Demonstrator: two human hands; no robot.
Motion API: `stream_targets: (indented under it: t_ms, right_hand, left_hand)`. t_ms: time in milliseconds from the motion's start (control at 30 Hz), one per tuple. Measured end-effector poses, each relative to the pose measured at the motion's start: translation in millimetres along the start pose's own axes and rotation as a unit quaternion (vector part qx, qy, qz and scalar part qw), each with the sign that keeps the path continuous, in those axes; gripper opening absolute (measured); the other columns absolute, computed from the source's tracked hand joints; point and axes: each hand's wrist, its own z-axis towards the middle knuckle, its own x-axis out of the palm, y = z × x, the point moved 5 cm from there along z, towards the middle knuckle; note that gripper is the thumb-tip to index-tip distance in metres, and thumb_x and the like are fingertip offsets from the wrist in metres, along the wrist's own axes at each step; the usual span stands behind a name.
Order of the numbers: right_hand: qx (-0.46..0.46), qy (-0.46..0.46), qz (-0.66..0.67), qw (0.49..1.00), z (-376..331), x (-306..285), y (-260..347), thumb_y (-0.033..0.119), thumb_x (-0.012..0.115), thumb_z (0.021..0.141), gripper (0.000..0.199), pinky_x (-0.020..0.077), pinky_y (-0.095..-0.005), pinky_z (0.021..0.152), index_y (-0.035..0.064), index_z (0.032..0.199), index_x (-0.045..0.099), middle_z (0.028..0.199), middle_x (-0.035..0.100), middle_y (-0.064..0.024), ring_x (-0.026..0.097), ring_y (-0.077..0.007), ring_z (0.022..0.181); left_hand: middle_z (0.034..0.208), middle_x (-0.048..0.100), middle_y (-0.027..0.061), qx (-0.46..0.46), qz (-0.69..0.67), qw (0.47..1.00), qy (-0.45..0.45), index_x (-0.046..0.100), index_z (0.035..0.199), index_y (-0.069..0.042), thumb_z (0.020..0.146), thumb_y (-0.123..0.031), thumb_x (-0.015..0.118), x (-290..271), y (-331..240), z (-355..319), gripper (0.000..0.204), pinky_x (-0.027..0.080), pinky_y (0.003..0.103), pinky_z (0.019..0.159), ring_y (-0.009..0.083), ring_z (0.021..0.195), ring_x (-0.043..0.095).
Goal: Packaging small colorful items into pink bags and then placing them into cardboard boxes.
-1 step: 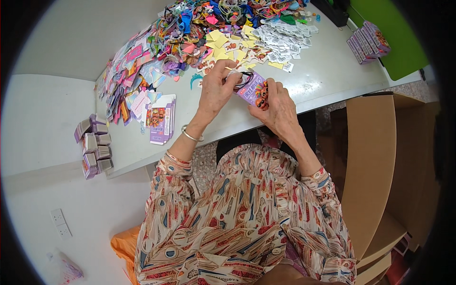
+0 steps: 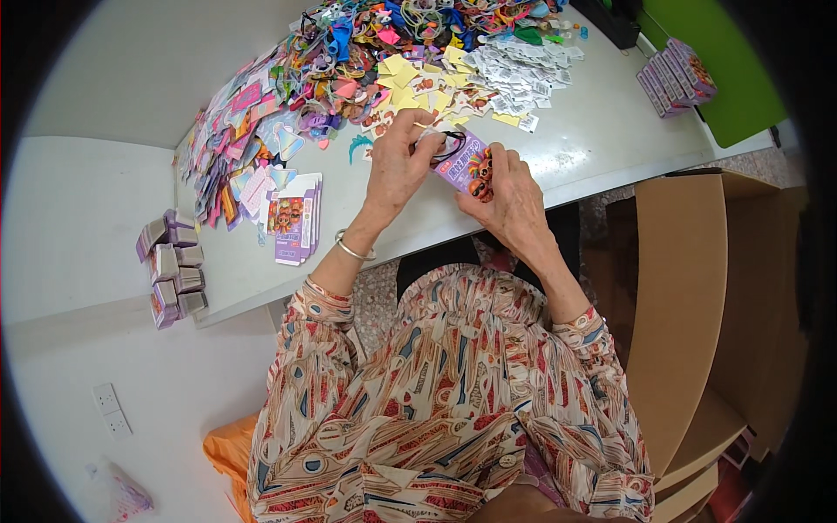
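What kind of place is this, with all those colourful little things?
Probably a small workshop or packing room. Heaps of colourful trinkets cover part of the pale table, a big cardboard carton stands beside it, and the right hand holds a small purple box.

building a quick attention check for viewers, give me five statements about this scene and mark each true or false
1. The right hand holds a purple box. True.
2. A bracelet is on the right wrist. False: the bracelet is on the left wrist.
3. A black cord shows between the left hand and the box. True.
4. The green panel stands at the left of the picture. False: the green panel is at the upper right.
5. The cardboard carton at the right is open. True.
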Motion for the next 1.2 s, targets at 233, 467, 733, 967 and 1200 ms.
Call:
stream_targets:
  t_ms: [233, 467, 733, 967, 1200]
  right_hand:
    - [-0.002, -0.006, -0.007, 1.0, -2, 0, -7, 0.027, 0.075, 0.071, 0.069, 0.0495, -0.0455, 0.077, -0.004, 0.122, 0.042, 0.1, 0.055, -0.0209, 0.056, -0.0388, 0.093]
    - [0.003, -0.008, -0.001, 1.0, 0, 0, -7, 0.028, 0.075, 0.071, 0.07, 0.0492, -0.0453, 0.077, -0.0055, 0.123, 0.041, 0.1, 0.055, -0.0219, 0.056, -0.0389, 0.092]
    - [0.006, -0.016, -0.003, 1.0, 2, -2, -9, 0.029, 0.074, 0.072, 0.069, 0.0495, -0.0457, 0.076, -0.0041, 0.122, 0.041, 0.1, 0.055, -0.022, 0.057, -0.039, 0.091]
    - [-0.004, -0.037, 0.002, 0.999, 0, -3, -12, 0.03, 0.074, 0.071, 0.07, 0.0493, -0.0455, 0.076, -0.0042, 0.123, 0.041, 0.098, 0.054, -0.0218, 0.057, -0.0385, 0.092]
    - [0.035, -0.043, 0.017, 0.998, 5, -12, -10, 0.032, 0.075, 0.071, 0.078, 0.049, -0.0444, 0.08, -0.0056, 0.129, 0.038, 0.105, 0.055, -0.0247, 0.058, -0.0396, 0.097]
  left_hand:
    - [0.087, 0.07, 0.0115, -0.001, 0.216, 0.975, 0.051, 0.061, 0.109, 0.0, 0.089, -0.008, 0.063, 13, -14, -4, 0.022, 0.052, 0.027, 0.066, 0.0131, 0.074, 0.065]
    - [0.085, 0.066, 0.0157, 0.216, 0.232, 0.948, -0.013, 0.065, 0.103, -0.001, 0.087, -0.008, 0.062, 15, -31, -9, 0.018, 0.048, 0.035, 0.064, 0.0263, 0.075, 0.063]
    - [0.093, 0.069, 0.0118, 0.141, 0.211, 0.966, 0.04, 0.065, 0.11, 0.0, 0.091, -0.01, 0.063, 14, -29, -15, 0.022, 0.05, 0.029, 0.074, 0.0177, 0.08, 0.065]
    - [0.09, 0.07, 0.0128, 0.083, 0.167, 0.982, 0.017, 0.065, 0.103, -0.002, 0.085, -0.011, 0.066, 13, -26, -13, 0.02, 0.049, 0.034, 0.075, 0.0248, 0.085, 0.063]
    - [0.107, 0.064, 0.008, 0.097, 0.094, 0.989, -0.059, 0.063, 0.113, -0.004, 0.086, -0.011, 0.068, -1, -14, -30, 0.028, 0.049, 0.032, 0.08, 0.0192, 0.092, 0.062]
